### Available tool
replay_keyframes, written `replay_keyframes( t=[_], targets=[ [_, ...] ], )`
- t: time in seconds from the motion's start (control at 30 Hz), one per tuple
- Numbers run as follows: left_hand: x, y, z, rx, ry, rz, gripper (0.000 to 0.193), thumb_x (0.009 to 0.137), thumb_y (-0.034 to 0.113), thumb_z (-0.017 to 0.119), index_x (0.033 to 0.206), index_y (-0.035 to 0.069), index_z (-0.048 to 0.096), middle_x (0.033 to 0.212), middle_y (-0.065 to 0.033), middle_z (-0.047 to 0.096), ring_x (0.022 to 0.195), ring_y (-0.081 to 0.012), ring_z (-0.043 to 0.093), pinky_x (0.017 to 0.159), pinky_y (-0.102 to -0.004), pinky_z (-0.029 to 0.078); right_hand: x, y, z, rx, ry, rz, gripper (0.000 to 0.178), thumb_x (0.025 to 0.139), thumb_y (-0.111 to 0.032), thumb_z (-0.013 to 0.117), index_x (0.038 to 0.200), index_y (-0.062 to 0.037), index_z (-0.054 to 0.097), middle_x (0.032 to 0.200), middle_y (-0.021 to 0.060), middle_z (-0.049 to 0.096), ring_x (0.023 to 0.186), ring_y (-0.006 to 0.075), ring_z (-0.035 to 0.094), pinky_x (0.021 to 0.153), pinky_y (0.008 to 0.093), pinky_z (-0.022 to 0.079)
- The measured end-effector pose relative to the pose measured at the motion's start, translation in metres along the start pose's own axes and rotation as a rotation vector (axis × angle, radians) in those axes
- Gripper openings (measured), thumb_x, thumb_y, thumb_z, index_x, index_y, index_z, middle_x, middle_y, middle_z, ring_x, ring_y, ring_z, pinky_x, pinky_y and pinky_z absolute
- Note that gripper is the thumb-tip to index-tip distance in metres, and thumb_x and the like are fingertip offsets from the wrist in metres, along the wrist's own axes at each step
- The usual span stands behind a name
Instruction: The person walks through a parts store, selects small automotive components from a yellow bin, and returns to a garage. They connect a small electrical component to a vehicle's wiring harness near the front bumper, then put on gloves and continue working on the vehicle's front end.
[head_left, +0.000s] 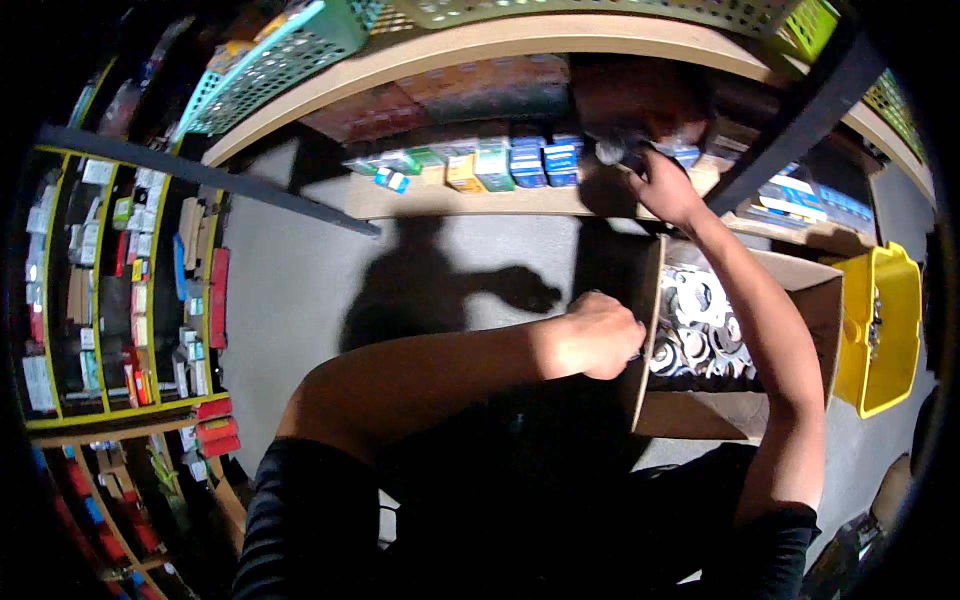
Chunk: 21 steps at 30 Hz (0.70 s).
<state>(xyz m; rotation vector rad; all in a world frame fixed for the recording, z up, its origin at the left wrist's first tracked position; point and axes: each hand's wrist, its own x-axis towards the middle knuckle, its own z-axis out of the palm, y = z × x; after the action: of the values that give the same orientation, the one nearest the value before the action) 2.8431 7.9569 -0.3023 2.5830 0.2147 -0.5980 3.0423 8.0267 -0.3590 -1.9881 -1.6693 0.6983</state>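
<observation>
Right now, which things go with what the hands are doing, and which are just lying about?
Seem part of it:
- right hand, at the wooden shelf
- left hand, beside the cardboard box
- ring-shaped parts inside it

Seem just around:
- yellow bin
- turquoise basket
- yellow-edged rack

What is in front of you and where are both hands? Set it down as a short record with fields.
Left hand: beside the cardboard box's left edge, contact unclear
Right hand: over the wooden shelf, by a shiny item, grip unclear
Box contents: pale curved parts
Right of box: yellow bin
On shelf: blue cartons
</observation>
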Motion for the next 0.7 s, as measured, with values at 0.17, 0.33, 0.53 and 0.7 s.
replay_keyframes(
  t=[0.17,0.33,0.53,0.7],
  targets=[
    [0.001,-0.003,0.004,0.049,-0.070,-0.017,0.024,0.075,0.014,0.056,0.092,0.001,0.066,0.082,-0.0182,0.068,0.081,-0.0357,0.067,0.070,-0.0467,0.052,0.003,0.011,0.016,-0.139,-0.072,-0.106,0.030,0.083,-0.024,0.059,0.088,0.0048,0.065,0.081,0.0285,0.062,0.081,0.0435,0.061,0.076,0.0473,0.049],
    [0.000,-0.003,-0.005,0.011,-0.051,-0.021,0.024,0.074,0.016,0.058,0.092,0.003,0.067,0.085,-0.0177,0.068,0.084,-0.0349,0.067,0.072,-0.0466,0.052,-0.009,-0.009,-0.005,-0.158,-0.014,-0.165,0.029,0.084,-0.026,0.058,0.088,0.0013,0.068,0.082,0.0264,0.063,0.081,0.0420,0.061,0.077,0.0481,0.049],
    [-0.013,-0.017,-0.034,-0.015,-0.174,-0.173,0.027,0.074,0.021,0.060,0.097,0.006,0.060,0.085,-0.0197,0.065,0.085,-0.0385,0.064,0.073,-0.0508,0.051,-0.032,-0.043,-0.050,-0.167,-0.231,-0.169,0.037,0.088,-0.033,0.057,0.087,0.0022,0.066,0.077,0.0252,0.063,0.072,0.0363,0.062,0.070,0.0446,0.048],
    [-0.002,-0.032,-0.036,-0.039,0.256,-0.011,0.025,0.074,0.018,0.061,0.094,0.004,0.057,0.076,-0.0212,0.062,0.077,-0.0410,0.062,0.069,-0.0501,0.048,-0.091,-0.028,-0.131,-0.180,-0.507,-0.097,0.038,0.089,-0.032,0.056,0.109,-0.0005,0.063,0.095,0.0197,0.067,0.083,0.0296,0.064,0.074,0.0386,0.051]
  ],
)
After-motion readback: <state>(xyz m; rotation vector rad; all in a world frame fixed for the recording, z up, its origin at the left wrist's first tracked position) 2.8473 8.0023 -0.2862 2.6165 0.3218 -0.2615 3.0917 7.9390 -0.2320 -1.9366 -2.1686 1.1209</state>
